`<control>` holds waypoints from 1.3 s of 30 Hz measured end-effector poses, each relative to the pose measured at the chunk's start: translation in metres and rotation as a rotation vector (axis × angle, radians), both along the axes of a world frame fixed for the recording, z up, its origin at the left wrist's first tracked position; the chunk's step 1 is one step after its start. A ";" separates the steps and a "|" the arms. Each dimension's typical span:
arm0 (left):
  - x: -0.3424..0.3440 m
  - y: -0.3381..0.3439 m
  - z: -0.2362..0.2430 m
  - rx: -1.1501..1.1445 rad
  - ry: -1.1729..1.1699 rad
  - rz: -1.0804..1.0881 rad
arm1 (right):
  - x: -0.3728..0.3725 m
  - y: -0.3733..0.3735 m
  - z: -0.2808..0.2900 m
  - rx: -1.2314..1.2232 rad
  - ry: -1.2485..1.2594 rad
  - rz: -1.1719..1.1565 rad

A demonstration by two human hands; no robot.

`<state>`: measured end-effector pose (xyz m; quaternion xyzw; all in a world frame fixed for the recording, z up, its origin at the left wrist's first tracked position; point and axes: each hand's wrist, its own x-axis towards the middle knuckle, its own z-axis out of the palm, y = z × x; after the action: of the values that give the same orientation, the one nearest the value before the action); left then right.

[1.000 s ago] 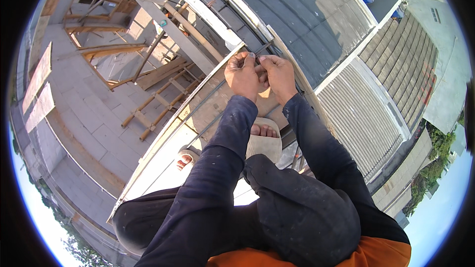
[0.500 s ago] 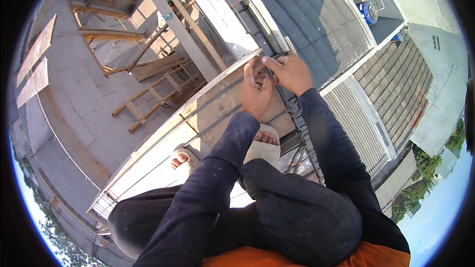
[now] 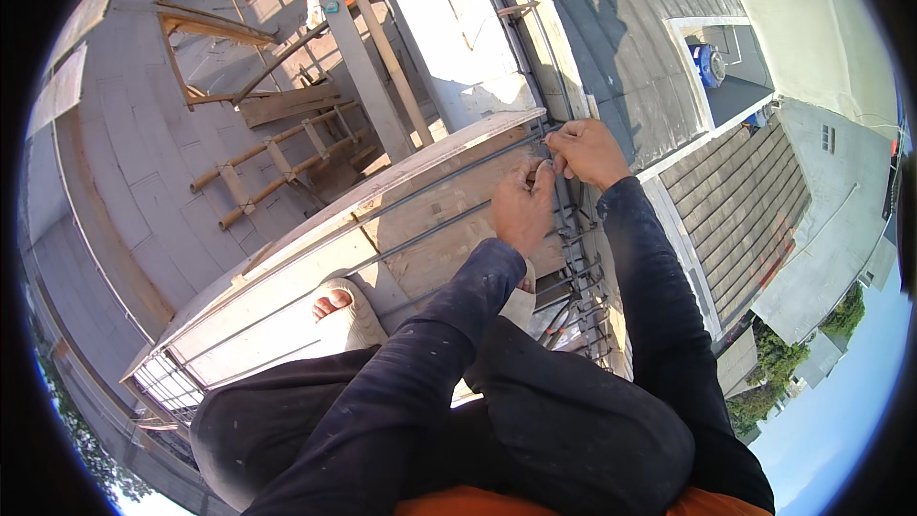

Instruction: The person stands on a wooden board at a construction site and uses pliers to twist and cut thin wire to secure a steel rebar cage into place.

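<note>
Where the long wooden box [image 3: 458,196] comes up to the edge of the grey roof [image 3: 585,38], my two hands are close together over one bunch of steel bars [image 3: 576,258]. On my right hand [image 3: 590,155], the thumb and pointer finger are pressed together by the bars, and I cannot tell if something thin is between them. My left hand [image 3: 523,210] is just beside it, a bit lower, with its fingers curled in; I cannot tell if it pinches anything. The bunch, with its many small rings, goes down toward my right knee [image 3: 587,411]. Two long bars [image 3: 449,176] run across the box to the left. I see two sandals [image 3: 358,313], one with its toes showing and one mostly hidden behind my left sleeve [image 3: 420,344] and knee. Off to the left is one ladder [image 3: 279,161] with two round poles and at least four pieces across. One blue drum [image 3: 708,65] is up on the right, and any writing on it is too small to read.
</note>
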<state>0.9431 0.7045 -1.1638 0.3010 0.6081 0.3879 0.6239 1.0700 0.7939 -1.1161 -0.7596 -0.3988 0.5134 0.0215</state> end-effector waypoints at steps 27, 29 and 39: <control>-0.074 0.027 0.010 0.405 0.870 -0.683 | -0.028 -0.040 -0.024 0.077 0.144 -0.550; -0.080 0.023 0.011 0.420 0.883 -0.701 | -0.024 -0.043 -0.020 0.049 0.258 -0.635; -0.076 0.044 0.024 0.267 0.890 -0.951 | -0.011 -0.037 -0.011 0.046 0.181 -0.341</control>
<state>0.8668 0.7490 -1.1402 0.7427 0.5554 -0.0189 0.3736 1.0593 0.7568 -1.1270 -0.7661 -0.2721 0.5595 0.1615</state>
